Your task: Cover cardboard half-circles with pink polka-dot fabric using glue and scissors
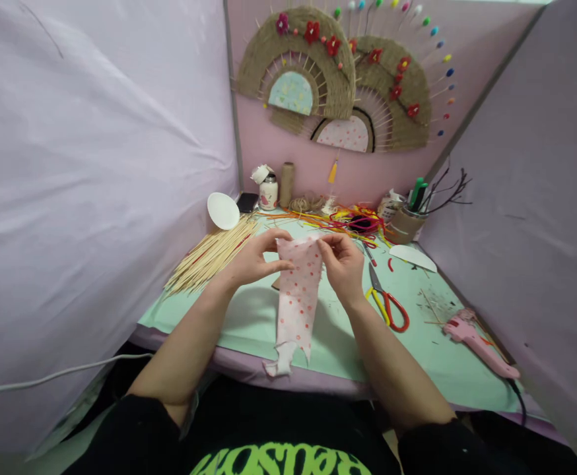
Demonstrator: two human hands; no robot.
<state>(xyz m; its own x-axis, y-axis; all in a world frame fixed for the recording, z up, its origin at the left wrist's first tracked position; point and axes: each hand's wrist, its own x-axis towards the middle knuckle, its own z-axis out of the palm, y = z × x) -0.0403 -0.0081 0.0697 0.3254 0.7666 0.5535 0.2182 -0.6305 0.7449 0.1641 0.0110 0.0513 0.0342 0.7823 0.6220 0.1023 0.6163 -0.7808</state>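
A strip of white fabric with pink-red dots (pixel 299 290) hangs upright in front of me, its lower end ragged and drooping past the table's front edge. The upper right corner is pinched between thumb and fingers of my right hand (pixel 342 264). At its upper left edge, my left hand (pixel 259 258) holds the cloth, thumb in front and fingertips near the top. Part of a brown piece (pixel 275 284) shows behind the fabric, mostly hidden. Right of my right hand lie scissors with red and yellow handles (pixel 386 307), blades pointing away from me.
Thin wooden sticks (pixel 209 257) lie in a pile at left beside a white bowl-like piece (pixel 223 211). Coloured strands (pixel 352 221) and a pot with twigs (pixel 407 221) stand behind. A pink glue gun (pixel 481 346) rests at right. Decorated fans (pixel 298 39) hang on the back panel.
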